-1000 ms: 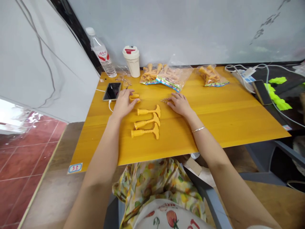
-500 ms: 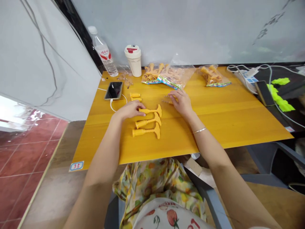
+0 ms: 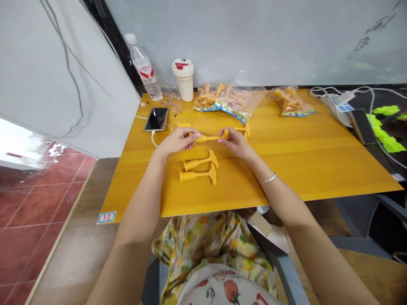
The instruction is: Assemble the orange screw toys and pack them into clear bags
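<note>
Between my two hands is a yellow plastic corkscrew (image 3: 210,138) with a T-shaped handle, held level just over the table. My left hand (image 3: 178,140) pinches its ribbed sleeve end. The fingers of my right hand (image 3: 235,142) are closed on the T-handle end. Nearer to me, two similar yellow corkscrews (image 3: 201,161) lie side by side, handles to the right. Behind my right hand, more yellow T-handles (image 3: 247,129) show, partly covered. A yellow sleeve (image 3: 184,125) lies beyond my left hand, partly hidden by it.
Clear bags of yellow parts (image 3: 208,99) lie along the back, with another bag (image 3: 291,103) farther right. A white cup (image 3: 184,82), a water bottle (image 3: 145,72) and a charging phone (image 3: 156,119) stand or lie back left. A power strip (image 3: 338,108) with cables is at right.
My left hand has raised the top corkscrew of the row. My right hand has left the metal-tipped pieces and come left to grip its T-handle. The view has shifted slightly.
</note>
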`<state>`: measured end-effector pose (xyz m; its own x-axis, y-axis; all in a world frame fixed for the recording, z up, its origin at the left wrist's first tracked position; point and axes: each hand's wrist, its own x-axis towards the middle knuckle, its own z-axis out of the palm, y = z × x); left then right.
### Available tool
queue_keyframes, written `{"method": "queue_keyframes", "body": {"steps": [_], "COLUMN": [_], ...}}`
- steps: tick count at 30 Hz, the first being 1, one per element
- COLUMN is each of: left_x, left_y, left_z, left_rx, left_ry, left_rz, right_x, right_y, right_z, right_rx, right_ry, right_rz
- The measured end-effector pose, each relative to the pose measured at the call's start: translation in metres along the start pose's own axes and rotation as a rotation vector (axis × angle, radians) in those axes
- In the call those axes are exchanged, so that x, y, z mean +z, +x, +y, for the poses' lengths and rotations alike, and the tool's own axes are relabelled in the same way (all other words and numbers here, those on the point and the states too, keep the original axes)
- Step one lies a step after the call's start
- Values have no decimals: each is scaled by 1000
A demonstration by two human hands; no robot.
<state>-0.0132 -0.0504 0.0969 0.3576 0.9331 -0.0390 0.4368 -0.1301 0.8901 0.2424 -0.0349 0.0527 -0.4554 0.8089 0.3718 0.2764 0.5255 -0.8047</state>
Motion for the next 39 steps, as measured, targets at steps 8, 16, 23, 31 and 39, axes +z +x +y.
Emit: {"method": "queue_keyframes", "body": {"steps": [8, 16, 23, 31, 39], "left_x": [-39, -23, -18, -18, -13], "left_y": [-7, 0, 0, 1, -11], "left_z": [-23, -27, -24, -25, 6], "left_rx": [-169, -67, -30, 8, 28], "left_ry": [113, 438, 607, 608, 467], "left_rz": [161, 40, 80, 158, -10], "right_x": [-22, -40, -60, -74, -76], "right_y": [-1, 1, -1, -4, -2], "right_z": [-17, -18, -22, -10, -11], "right_rx": [-193, 509, 632, 678, 605], "right_ry": [-400, -28, -404, -478, -609], "right_rz": [89, -118, -205, -266, -258]}}
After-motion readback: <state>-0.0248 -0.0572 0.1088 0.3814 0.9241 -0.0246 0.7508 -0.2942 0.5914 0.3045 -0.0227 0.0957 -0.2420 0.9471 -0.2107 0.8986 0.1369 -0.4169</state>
